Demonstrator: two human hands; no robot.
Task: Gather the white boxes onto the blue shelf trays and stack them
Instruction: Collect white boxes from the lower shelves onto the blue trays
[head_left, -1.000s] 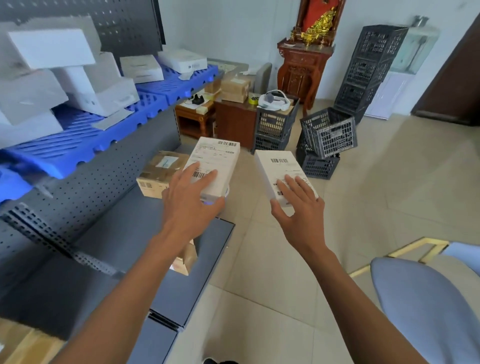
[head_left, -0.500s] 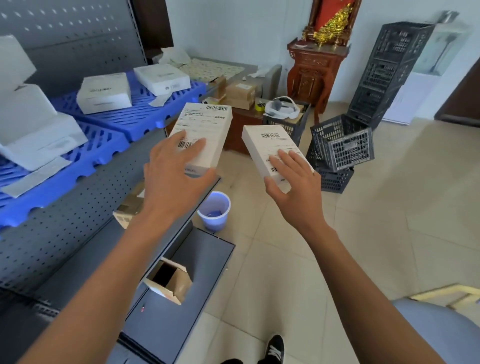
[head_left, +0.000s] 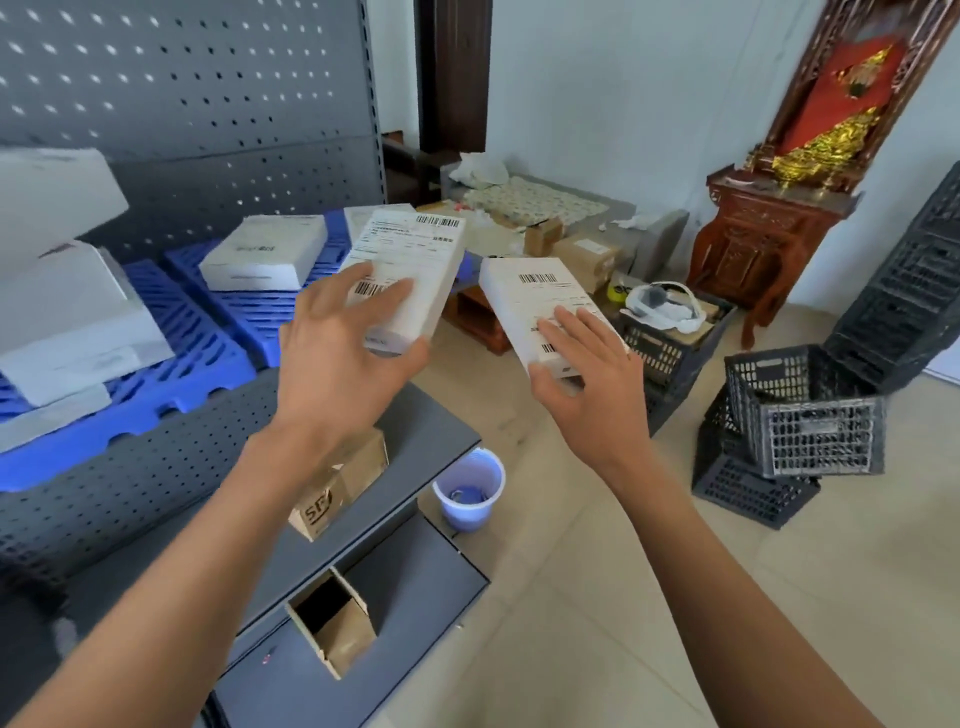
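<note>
While white boxes (head_left: 67, 317) lie stacked on the blue shelf trays (head_left: 208, 338) at the left edge, the left hand (head_left: 340, 364) grips a labelled white box (head_left: 410, 275) above the tray's front rim, fingers spread on top (thumb under). Just beside, apart, the right hand (head_left: 592, 384) holds a second white box (head_left: 540, 306) over open floor (head_left: 597, 597), fingers together.

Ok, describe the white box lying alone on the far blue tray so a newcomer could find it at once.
Start at the grey pegboard shelf on the left and follow its blue trays away from you. On the farther tray lies a flat white box, just left of the labelled box in the left hand. Unlike the nearer heaped white boxes, it lies singly, without a barcode label.
</note>
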